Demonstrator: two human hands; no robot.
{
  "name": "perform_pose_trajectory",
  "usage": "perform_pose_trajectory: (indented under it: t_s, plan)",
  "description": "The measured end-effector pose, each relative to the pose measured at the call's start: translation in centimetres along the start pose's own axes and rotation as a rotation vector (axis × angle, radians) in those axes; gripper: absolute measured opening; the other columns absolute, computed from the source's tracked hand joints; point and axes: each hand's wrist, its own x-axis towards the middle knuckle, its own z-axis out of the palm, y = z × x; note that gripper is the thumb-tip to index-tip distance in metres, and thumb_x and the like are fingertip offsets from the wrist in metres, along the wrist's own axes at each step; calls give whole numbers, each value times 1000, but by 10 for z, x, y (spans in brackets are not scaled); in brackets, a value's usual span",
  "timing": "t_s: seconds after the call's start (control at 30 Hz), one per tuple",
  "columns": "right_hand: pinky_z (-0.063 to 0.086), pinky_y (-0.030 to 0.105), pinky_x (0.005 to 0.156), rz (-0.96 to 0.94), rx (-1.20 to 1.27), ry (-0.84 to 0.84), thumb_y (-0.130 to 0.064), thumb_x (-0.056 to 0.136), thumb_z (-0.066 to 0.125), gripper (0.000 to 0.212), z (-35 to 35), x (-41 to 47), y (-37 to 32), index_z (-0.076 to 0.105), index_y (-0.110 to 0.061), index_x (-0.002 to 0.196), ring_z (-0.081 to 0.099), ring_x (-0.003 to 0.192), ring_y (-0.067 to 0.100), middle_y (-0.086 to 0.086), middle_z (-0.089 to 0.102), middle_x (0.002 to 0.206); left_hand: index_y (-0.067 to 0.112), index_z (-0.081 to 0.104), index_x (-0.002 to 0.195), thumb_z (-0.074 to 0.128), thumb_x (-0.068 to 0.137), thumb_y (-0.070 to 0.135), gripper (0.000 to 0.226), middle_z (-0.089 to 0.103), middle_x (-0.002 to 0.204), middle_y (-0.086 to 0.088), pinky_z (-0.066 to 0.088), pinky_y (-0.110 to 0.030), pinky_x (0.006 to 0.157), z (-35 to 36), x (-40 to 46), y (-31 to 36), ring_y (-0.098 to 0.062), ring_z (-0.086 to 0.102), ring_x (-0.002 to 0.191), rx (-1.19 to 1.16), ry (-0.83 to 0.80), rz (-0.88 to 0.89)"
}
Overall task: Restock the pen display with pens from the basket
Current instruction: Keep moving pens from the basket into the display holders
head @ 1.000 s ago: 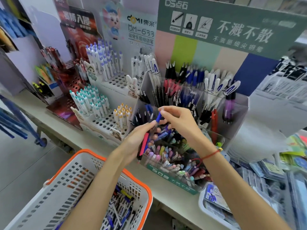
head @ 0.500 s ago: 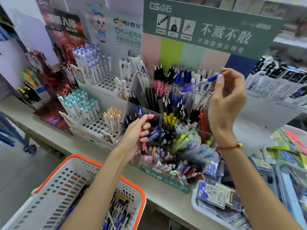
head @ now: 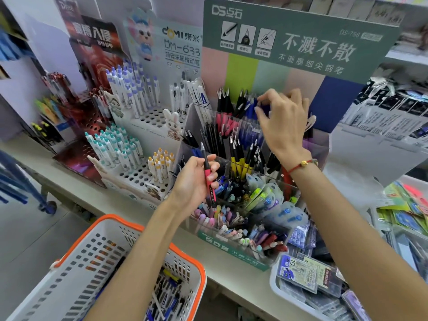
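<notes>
Nearest, the basket [head: 76, 269] holds loose pens. Above it the left hand [head: 193, 181] grasps a red pen [head: 209, 179] upright, as before. Farther, the right hand [head: 281, 122] has dropped to the pen display's [head: 231, 245] back row, fingertips pinching among blue pens [head: 251, 110].

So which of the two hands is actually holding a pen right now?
The left hand: it grips a red pen with black tip upright, while the right hand reaches into the blue pens at the back.
</notes>
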Motion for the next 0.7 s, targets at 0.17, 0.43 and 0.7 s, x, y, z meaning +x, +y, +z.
perform_pose_trajectory:
  t_s: [0.17,0.43,0.7]
  plan:
    - [34,34,85,-33,-30,-30,-30,89,64,30,-13,-1,-16,67,-16,116,47,108,28,7,57,113,11,54,112,36,105,15,20,63,89,3,50,-22,68,-3,-3,-3,-7,54,71,178,29,16]
    - [47,14,67,293,719,-576,-27,94,62,18,-24,-58,-45,75,-18,102,61,65,-8,-13,68,76,25,64,117,58,95,18,23,74,105,7,51,-13,80,0,-1,-1,1,68,93,425,87,154]
    - [54,20,79,251,794,84,-11,96,57,14,-27,-21,-40,67,-11,106,65,82,4,-5,68,93,22,49,139,63,92,9,51,49,140,9,30,-28,111,1,29,19,-7,38,132,964,254,460]
